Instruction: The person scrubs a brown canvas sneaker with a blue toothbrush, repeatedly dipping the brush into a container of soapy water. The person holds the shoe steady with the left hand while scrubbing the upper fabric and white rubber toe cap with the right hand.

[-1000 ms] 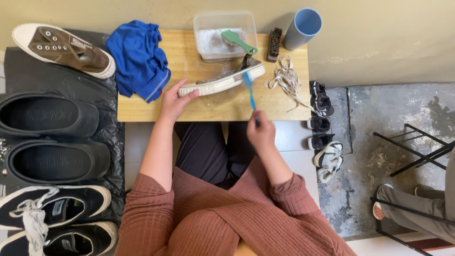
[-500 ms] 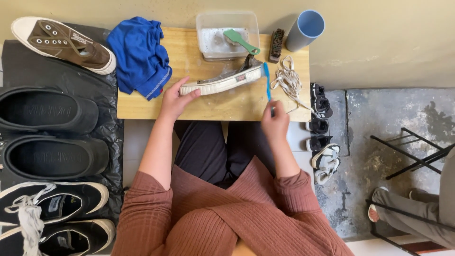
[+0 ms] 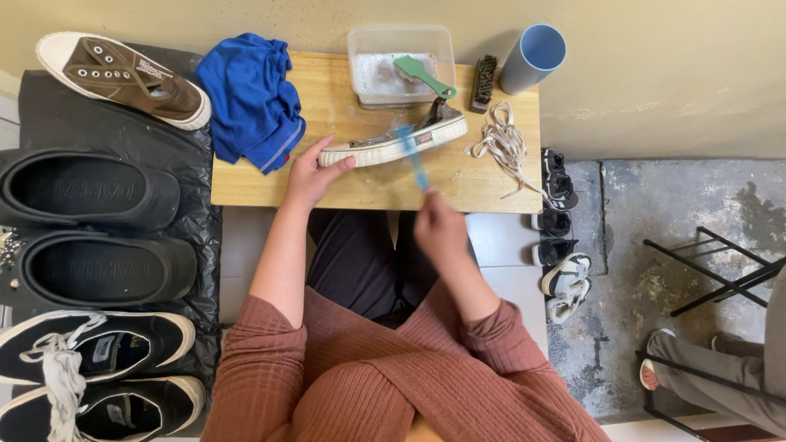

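Since half a second ago, right hand (image 3: 440,231) has swung its gripped blue toothbrush (image 3: 413,155) leftward across the sneaker (image 3: 393,143); left hand (image 3: 309,173) clasps the toe on the table (image 3: 377,184)

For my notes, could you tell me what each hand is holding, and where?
The left hand grips the sneaker at its toe end; the right hand holds the blue toothbrush by its handle's lower end.

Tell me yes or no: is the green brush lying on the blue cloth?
No, the green brush rests in the clear tub, apart from the blue cloth.
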